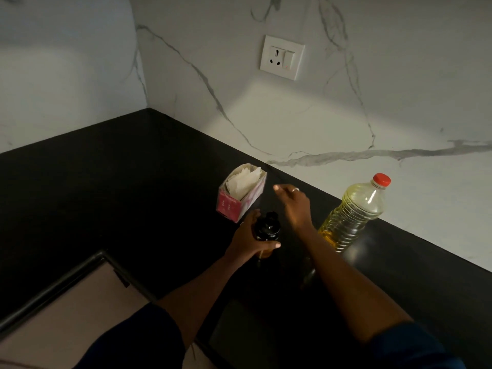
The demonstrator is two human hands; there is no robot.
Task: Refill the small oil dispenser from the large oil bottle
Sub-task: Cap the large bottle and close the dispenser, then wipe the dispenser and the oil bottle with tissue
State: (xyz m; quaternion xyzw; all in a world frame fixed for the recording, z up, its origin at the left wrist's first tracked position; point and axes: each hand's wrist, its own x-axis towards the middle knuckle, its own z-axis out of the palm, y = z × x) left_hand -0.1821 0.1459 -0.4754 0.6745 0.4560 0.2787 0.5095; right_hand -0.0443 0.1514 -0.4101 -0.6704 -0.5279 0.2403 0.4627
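The small oil dispenser (267,230) stands on the black counter (133,182), dark with a black top and a little amber oil low in its body. My left hand (249,242) grips its body from the left. My right hand (294,206) hovers just right of and above the dispenser's top, fingers loosely curled toward the wall and holding nothing that I can see. The large oil bottle (354,213) stands upright at the right, clear plastic with yellow oil and a red cap (381,180) on it.
A pink box of white tissues (241,193) lies just behind the dispenser. A marble wall with a white socket and switch plate (282,57) backs the counter. The counter's inner edge runs at lower left, with pale floor below.
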